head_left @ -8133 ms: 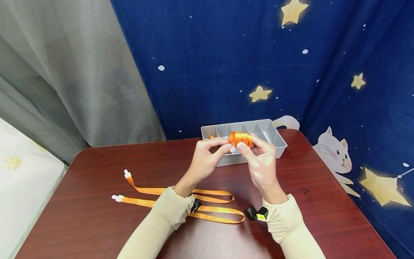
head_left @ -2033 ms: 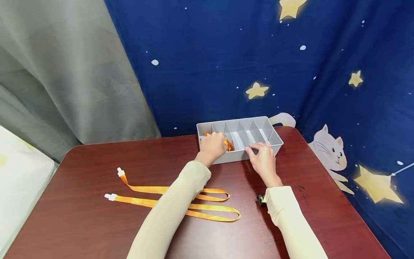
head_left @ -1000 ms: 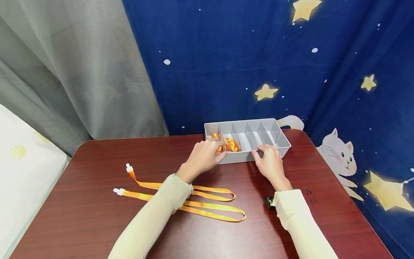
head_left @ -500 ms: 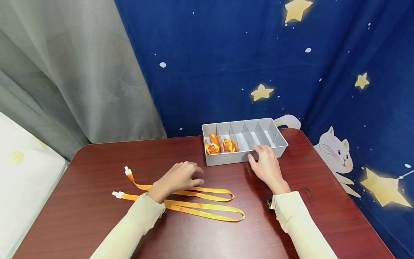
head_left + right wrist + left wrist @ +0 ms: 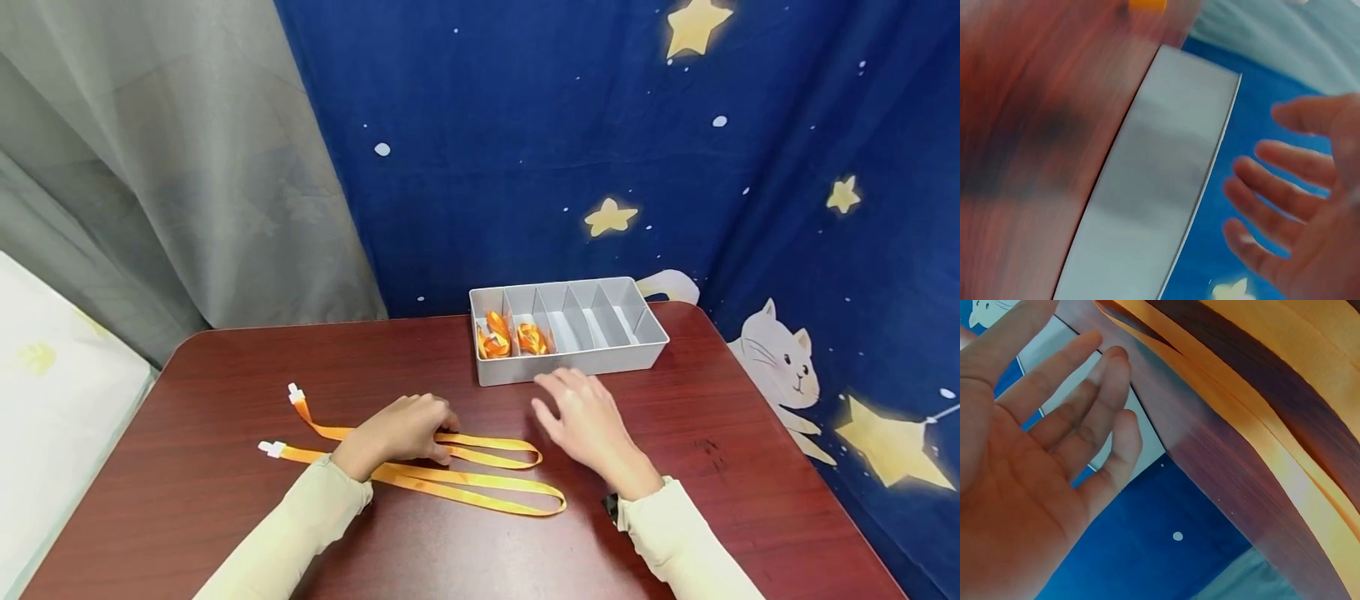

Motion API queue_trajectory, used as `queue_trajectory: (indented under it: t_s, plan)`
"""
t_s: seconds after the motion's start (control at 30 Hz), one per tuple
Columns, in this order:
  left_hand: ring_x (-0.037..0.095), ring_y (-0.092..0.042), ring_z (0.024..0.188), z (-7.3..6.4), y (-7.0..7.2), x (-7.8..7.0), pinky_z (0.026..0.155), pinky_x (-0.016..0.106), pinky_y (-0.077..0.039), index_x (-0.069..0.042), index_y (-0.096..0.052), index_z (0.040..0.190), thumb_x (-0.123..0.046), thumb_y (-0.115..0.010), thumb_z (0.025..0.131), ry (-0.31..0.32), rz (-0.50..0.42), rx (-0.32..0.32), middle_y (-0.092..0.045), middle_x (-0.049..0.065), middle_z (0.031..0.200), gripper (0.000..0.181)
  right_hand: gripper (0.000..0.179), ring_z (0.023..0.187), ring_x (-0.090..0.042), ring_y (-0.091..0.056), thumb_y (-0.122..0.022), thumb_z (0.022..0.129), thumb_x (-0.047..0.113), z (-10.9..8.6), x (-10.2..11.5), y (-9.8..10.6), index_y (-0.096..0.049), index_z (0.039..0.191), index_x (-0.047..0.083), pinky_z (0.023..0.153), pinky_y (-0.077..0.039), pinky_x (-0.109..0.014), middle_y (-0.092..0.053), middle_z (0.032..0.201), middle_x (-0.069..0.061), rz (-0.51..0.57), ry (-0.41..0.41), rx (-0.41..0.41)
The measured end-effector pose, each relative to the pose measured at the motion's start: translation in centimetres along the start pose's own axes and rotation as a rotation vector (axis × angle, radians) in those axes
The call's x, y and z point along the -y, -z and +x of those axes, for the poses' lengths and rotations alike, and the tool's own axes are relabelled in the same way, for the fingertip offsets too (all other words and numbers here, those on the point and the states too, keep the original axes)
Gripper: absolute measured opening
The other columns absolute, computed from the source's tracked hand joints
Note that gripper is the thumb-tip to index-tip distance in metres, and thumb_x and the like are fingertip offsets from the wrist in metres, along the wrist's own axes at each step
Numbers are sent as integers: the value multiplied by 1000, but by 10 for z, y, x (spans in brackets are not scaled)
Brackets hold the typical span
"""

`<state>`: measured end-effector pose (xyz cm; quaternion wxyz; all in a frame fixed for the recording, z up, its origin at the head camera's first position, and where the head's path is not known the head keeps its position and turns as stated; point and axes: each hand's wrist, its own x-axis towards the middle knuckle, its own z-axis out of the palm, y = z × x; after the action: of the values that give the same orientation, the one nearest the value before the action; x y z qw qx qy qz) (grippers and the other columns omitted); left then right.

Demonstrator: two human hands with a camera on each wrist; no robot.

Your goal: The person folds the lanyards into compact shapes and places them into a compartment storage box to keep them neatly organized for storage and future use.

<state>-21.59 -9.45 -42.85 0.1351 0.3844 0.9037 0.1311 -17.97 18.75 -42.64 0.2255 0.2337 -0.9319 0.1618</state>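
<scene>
Two orange lanyards with white plastic clips lie stretched out on the table. My left hand [image 5: 408,429] is over the farther lanyard [image 5: 498,450], fingers relaxed and bent down at its strap. In the left wrist view the palm of the left hand [image 5: 1041,437] holds nothing, and a strap [image 5: 1241,412] runs beside it. The nearer lanyard [image 5: 480,496] lies closer to the table's front. My right hand [image 5: 588,421] hovers in front of the grey divided box [image 5: 570,367], fingers spread and holding nothing; in the right wrist view the box's wall [image 5: 1147,156] is beside it.
Two rolled orange lanyards sit in the box: one roll [image 5: 493,337] in the leftmost compartment, another roll [image 5: 532,337] in the one beside it. The box stands at the table's [image 5: 360,358] back edge. A blue starry curtain [image 5: 480,167] hangs behind.
Earlier both hands held a rolled lanyard, which the left hand put into the box. The left hand then moved back to the farther lanyard; the right hand left the box's front rim and drew nearer.
</scene>
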Motion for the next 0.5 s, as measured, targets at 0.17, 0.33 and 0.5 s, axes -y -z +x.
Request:
queue_trajectory:
  t_s: [0.17,0.33,0.5]
  plan:
    - [10,-53,72,-5,2,4,67,34,-50,-14,-76,95,-25,-87,77,50,12,14,-66,-4,86,24,27,89,-23,-65,-74,87,26,-8,11,-5,-72,109,8,80,-53,-43,-68,96,-4,4,102,173]
    - [10,-53,70,-9,0,7,67,33,-49,-12,-76,95,-23,-87,75,72,1,21,-66,-5,86,25,26,81,-19,-64,-75,88,27,-11,16,-12,-73,107,9,76,-53,-40,-67,91,-1,72,181,326]
    - [11,-51,68,-10,-2,10,64,33,-48,-13,-75,92,-19,-87,74,67,38,-4,-65,-5,82,23,28,79,-17,-64,-76,87,32,-11,23,-20,-73,105,12,74,-52,-39,-67,90,0,80,218,382]
